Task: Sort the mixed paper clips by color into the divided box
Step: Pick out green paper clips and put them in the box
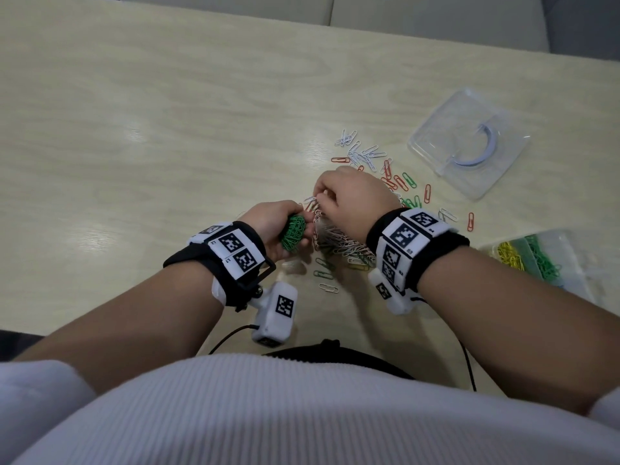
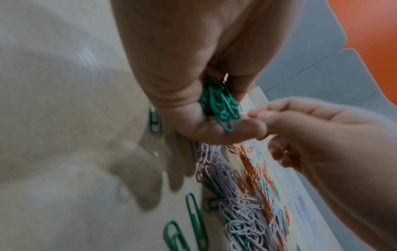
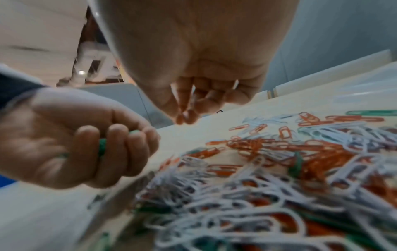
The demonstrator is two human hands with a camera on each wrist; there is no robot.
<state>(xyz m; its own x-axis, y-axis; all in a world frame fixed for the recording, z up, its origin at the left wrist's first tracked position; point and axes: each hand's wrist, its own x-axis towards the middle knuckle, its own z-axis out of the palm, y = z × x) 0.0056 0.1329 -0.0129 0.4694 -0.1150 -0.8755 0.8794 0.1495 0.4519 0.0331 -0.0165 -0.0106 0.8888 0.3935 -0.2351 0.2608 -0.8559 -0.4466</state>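
Clips half sorted on pale wood

Table (image 1: 167, 112) of pale wood grain carries a mixed clip pile (image 1: 342, 243) near centre. Divided box (image 1: 550, 260) sits right. Left hand (image 1: 275, 229) clutches a green clip bundle (image 1: 293, 234); right hand (image 1: 352, 199) hovers, fingers (image 3: 187, 115) pinched narrow.

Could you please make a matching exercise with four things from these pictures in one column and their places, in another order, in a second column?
Things:
1. bunch of green clips
2. yellow clips
3. clear lid
4. mixed pile

Places:
A. on the table between the two hands
B. in the grip of the left hand
C. in the divided box at the right edge
D. far right, beyond the scattered clips

Pairs: 1-B, 2-C, 3-D, 4-A
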